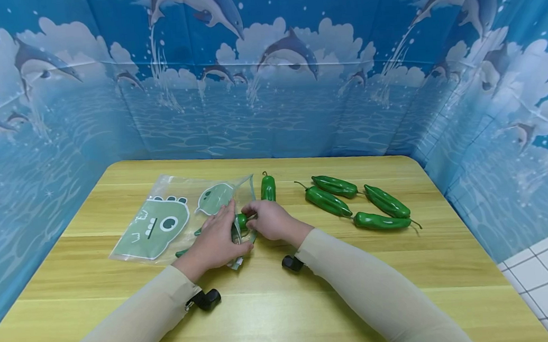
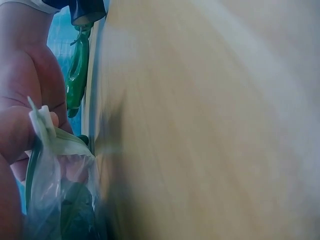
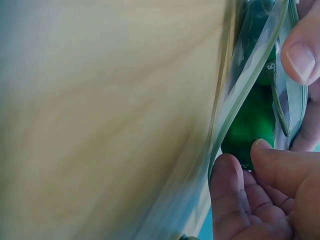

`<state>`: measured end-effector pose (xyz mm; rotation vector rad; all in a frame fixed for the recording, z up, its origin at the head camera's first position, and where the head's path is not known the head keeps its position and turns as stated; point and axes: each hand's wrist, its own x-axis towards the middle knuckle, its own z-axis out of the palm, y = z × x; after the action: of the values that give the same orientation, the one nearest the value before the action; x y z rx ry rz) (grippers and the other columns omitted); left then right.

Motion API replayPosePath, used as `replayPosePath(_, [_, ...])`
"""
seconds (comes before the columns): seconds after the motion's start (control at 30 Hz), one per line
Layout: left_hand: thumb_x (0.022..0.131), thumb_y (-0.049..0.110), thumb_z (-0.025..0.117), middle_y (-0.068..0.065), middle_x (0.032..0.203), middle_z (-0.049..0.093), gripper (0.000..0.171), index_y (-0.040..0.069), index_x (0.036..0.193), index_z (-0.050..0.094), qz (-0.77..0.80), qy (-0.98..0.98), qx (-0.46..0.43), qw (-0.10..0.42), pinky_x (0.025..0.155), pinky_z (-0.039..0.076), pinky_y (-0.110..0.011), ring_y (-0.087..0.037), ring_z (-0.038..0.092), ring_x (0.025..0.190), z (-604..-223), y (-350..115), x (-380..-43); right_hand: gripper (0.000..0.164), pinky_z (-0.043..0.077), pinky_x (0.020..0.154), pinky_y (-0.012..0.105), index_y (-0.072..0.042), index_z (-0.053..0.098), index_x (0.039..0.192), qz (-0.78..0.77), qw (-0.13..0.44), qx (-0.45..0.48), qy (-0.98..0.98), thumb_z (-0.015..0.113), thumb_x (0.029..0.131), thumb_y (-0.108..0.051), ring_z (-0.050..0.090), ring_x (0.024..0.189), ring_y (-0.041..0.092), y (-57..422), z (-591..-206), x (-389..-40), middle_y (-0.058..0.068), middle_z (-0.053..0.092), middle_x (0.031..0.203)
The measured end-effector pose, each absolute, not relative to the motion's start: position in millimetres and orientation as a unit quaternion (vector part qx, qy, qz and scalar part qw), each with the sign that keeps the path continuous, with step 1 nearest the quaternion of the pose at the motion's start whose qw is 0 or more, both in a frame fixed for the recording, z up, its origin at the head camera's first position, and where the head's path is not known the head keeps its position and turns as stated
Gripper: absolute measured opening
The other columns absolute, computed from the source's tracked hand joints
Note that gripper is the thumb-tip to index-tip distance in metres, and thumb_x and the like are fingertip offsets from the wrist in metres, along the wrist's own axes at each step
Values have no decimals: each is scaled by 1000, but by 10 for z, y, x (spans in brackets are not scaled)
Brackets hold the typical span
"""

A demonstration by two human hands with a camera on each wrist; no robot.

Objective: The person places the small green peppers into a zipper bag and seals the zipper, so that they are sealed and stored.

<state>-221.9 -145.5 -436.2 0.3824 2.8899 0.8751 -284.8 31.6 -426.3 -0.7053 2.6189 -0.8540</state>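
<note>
Green pepper (image 3: pixel 250 117) pinched at the mouth of a clear bag (image 1: pixel 159 226)

Held the pepper near the centre of the frame, partly inside the opening, with thumb and curled fingers of the right hand (image 1: pixel 274 221) at its outer end. Gripped the bag's rim with the left hand (image 1: pixel 212 241), thumb to one side and fingers to the other.

Judged the pepper light and firm, with smooth, waxy-looking skin likely to slip from a loose hold; better grasped round the thick of the body than by a thin stem, apt to snap. Judged the bag thin, limp and easily creased, best taken by its stiffer-looking zip edge.

Counted one bag, left of centre on one table (image 1: pixel 283 308), bearing two green printed figures. Counted five loose peppers (image 1: pixel 326 200): one just above the right hand, four clustered right of centre. Glimpsed at least one more pepper inside the bag, at upper right of the right-wrist view; could not tell the full number there, with fingers and plastic in the way. Counted two dark wrist cameras (image 1: pixel 208 300), one at each cuff, below centre. Saw dolphin-printed cloth (image 1: pixel 293 111) across the top.
</note>
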Motion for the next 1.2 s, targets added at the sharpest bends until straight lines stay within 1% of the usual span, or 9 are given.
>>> replayPosePath(0.1, [86, 50, 79, -16, 176, 17, 120, 3, 169, 6, 285, 949, 125, 50, 133, 11, -60, -37, 16, 164, -4354, -1453, -2214, 36, 56, 108, 40, -6, 66, 138, -304, 151, -241, 909, 68, 103, -14, 68, 125, 23, 303, -4272, -2860, 8, 73, 131])
replayPosePath(0.23, [87, 50, 79, -16, 176, 17, 120, 2, 169, 7, 284, 949, 126, 49, 132, 11, -62, -38, 18, 163, -4347, -1453, -2213, 32, 57, 102, 38, -6, 70, 132, -299, 148, -241, 912, 71, 101, -17, 70, 116, 22, 285, -4287, -2872, 7, 75, 121])
replayPosePath(0.33, [87, 50, 79, -16, 176, 17, 120, 3, 169, 7, 282, 950, 127, 50, 132, 11, -62, -37, 18, 163, -4348, -1451, -2219, 30, 59, 99, 37, -6, 71, 129, -297, 150, -239, 912, 72, 101, -18, 71, 112, 21, 272, -4284, -2871, 6, 76, 117])
replayPosePath(0.67, [86, 50, 80, -17, 175, 18, 121, 2, 169, 7, 280, 950, 130, 48, 132, 11, -63, -38, 19, 163, -4339, -1445, -2216, 32, 59, 100, 36, -7, 71, 133, -307, 154, -235, 909, 70, 102, -17, 72, 118, 22, 229, -4274, -2863, 7, 77, 124])
replayPosePath(1.03, [87, 51, 80, -16, 176, 18, 120, 3, 169, 6, 282, 949, 132, 52, 132, 12, -62, -37, 19, 163, -4338, -1453, -2220, 33, 59, 100, 34, -8, 69, 136, -318, 167, -235, 903, 67, 104, -17, 70, 120, 21, 227, -4307, -2877, 6, 76, 127])
replayPosePath(1.2, [87, 50, 79, -18, 175, 18, 120, 2, 169, 6, 280, 949, 134, 51, 132, 12, -62, -37, 20, 163, -4335, -1456, -2221, 34, 57, 104, 37, -8, 68, 137, -315, 173, -235, 903, 66, 105, -17, 69, 122, 22, 226, -4288, -2870, 7, 75, 128])
